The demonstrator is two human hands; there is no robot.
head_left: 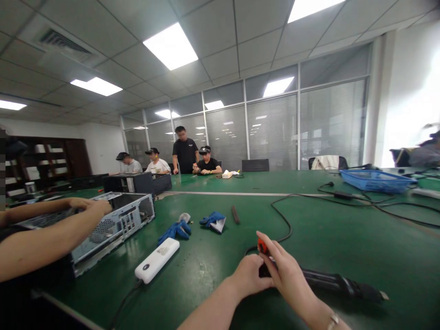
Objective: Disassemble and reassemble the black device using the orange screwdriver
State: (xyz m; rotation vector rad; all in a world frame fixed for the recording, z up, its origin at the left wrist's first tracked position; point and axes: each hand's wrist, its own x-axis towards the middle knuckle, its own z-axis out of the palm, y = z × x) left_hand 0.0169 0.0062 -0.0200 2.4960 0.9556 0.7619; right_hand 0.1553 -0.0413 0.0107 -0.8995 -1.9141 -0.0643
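My left hand [248,273] and my right hand [288,270] meet low in the view, just above the green table. Between them is a small black piece with an orange-red end [262,246]; my fingers cover most of it. My right fingers close over the orange-red end, and my left fingers wrap the black part. Beside my right wrist lies a long black cylindrical tool [338,283] with a pale tip pointing right. Its left end is hidden behind my right hand. A black cord [288,224] runs from near my hands toward the back.
A white power bank [158,260] with a cable, blue gloves [175,230] and a dark strip [235,214] lie left of my hands. Another person's arms [68,229] reach into an open computer case [120,220]. A blue basket [376,180] stands at right; several people are beyond.
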